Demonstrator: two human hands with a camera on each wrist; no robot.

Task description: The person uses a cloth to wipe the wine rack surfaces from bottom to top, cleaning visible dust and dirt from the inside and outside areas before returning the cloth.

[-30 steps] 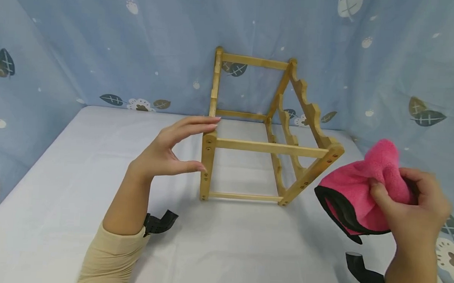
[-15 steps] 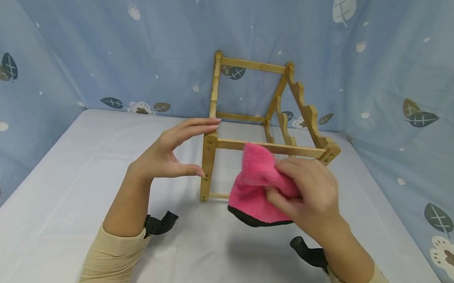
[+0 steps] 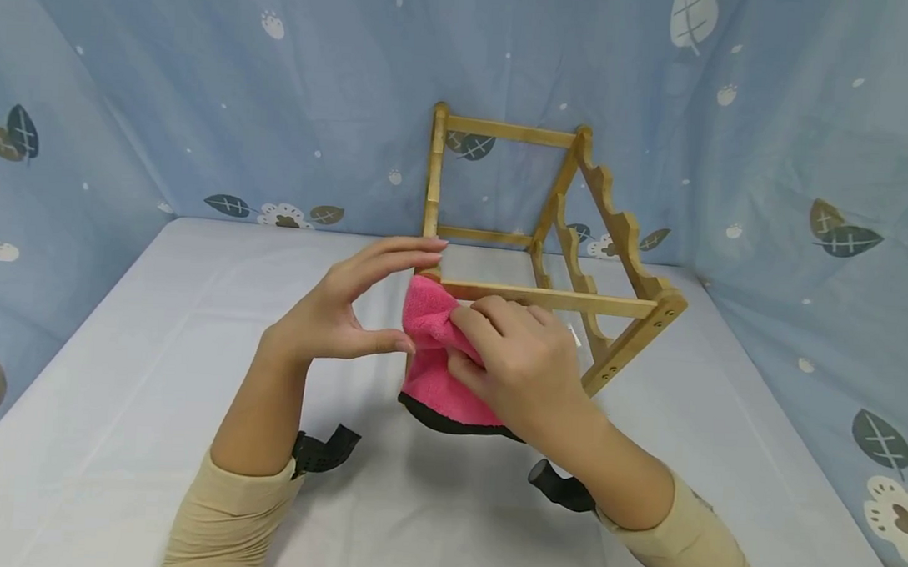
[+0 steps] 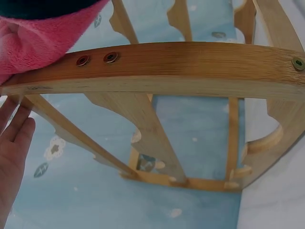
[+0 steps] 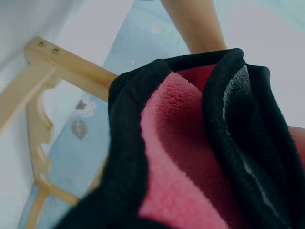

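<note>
In the head view a light wooden rack (image 3: 551, 299) with wavy, scalloped bars stands on the white-covered table. My left hand (image 3: 336, 304) is at its near left post, fingers laid straight along the top corner and thumb pointing at the post's side. My right hand (image 3: 529, 365) pinches a bunched pink cloth (image 3: 450, 392) with black edging and lays it over the front of that post, hiding much of it. The left wrist view shows the cloth (image 4: 35, 47) on the end of a board (image 4: 190, 62) with screws. Folded black edging (image 5: 128, 143) fills much of the right wrist view.
A blue curtain (image 3: 318, 87) printed with leaves and flowers hangs behind and beside the table (image 3: 197, 333). Black camera mounts (image 3: 326, 450) sit on both wrists, the right one low over the table.
My right hand has carried the pink cloth leftward from the rack's right side onto its near left post. The left hand has stayed at that post, and the rack stands where it was.
</note>
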